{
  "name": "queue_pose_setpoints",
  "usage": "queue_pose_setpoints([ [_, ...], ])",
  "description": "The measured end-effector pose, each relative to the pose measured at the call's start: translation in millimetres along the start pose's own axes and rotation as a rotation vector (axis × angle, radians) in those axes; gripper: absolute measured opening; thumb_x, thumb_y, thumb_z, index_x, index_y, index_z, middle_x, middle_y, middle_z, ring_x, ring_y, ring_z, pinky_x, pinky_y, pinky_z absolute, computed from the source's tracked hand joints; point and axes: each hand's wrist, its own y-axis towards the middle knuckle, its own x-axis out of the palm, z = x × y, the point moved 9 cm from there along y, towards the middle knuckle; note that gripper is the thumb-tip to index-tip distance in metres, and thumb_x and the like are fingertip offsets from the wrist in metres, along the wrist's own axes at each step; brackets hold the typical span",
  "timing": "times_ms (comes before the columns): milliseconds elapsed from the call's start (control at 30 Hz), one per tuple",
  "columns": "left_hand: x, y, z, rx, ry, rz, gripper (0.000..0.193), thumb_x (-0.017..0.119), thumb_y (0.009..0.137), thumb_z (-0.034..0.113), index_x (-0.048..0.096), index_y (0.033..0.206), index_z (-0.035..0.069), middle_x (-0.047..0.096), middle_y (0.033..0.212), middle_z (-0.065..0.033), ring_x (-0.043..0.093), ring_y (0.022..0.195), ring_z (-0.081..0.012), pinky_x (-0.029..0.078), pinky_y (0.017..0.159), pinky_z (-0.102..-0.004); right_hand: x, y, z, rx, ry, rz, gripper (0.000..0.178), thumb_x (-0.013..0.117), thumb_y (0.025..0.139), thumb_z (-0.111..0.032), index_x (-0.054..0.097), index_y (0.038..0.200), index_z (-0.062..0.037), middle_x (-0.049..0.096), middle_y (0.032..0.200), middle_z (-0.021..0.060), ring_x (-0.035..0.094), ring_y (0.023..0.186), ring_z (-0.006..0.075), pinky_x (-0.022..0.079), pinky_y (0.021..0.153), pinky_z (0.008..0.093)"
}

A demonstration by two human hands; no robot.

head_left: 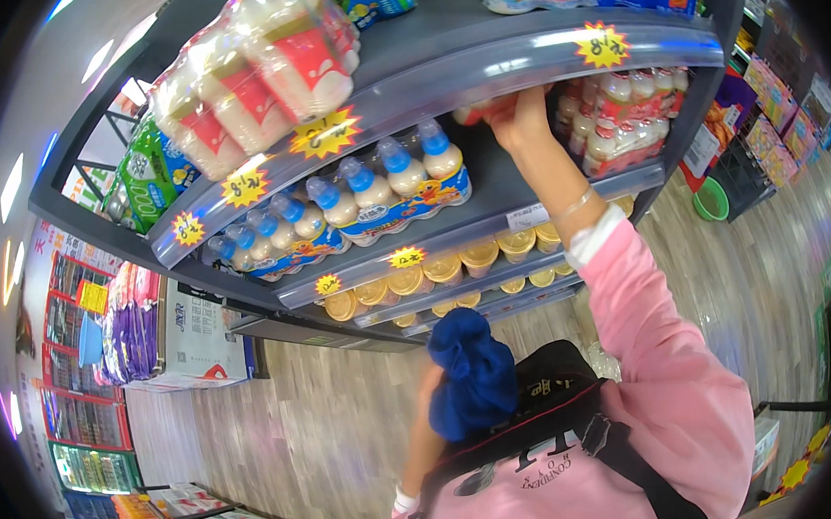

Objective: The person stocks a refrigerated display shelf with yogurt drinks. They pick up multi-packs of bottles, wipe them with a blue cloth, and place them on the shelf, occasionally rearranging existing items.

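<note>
My right hand (522, 123) reaches into the middle shelf under a clear price strip, its fingers partly hidden. They curl against something reddish and white that I cannot make out. To the right of that hand stand shrink-wrapped packs of red-and-white bottles (628, 118). Left along the same shelf are packs of blue-capped bottles (374, 197). Low in front of my body, my left hand (429, 392) is closed on a bunched blue cloth (472, 375), which hides most of its fingers.
Wrapped packs of large red-and-white bottles (257, 79) overhang the upper shelf's edge (444, 96). Below are yellow-lidded tubs (443, 267). A black bag (547, 385) hangs at my front. White boxes (201, 334) stand left, a green basket (711, 200) right.
</note>
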Motion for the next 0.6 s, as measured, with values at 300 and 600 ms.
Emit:
queue_pose_setpoints([
  [300, 63, -13, 28, 0.089, -0.425, -0.274, 0.049, 0.044, 0.097, 0.033, 0.047, 0.133, 0.001, 0.057, 0.125, -0.0168, 0.057, 0.112, -0.0317, 0.044, 0.099, -0.0444, -1, 59, -3, -0.18, -0.054, 0.216, 0.039, 0.056, 0.092, -0.039, 0.052, 0.119, -0.0118, 0.061, 0.109, 0.0078, 0.064, 0.096, 0.0232, 0.056, 0.08, 0.0383],
  [600, 41, 1, 22, 0.045, -0.323, -0.104, 0.049, 0.048, 0.096, 0.034, 0.047, 0.132, 0.001, 0.06, 0.12, -0.0151, 0.059, 0.106, -0.0308, 0.047, 0.095, -0.0428, -1, 77, -12, -0.16, -0.192, 0.157, 0.038, 0.052, 0.094, -0.039, 0.053, 0.12, -0.0105, 0.062, 0.108, 0.0098, 0.064, 0.096, 0.0239, 0.056, 0.081, 0.0381],
])
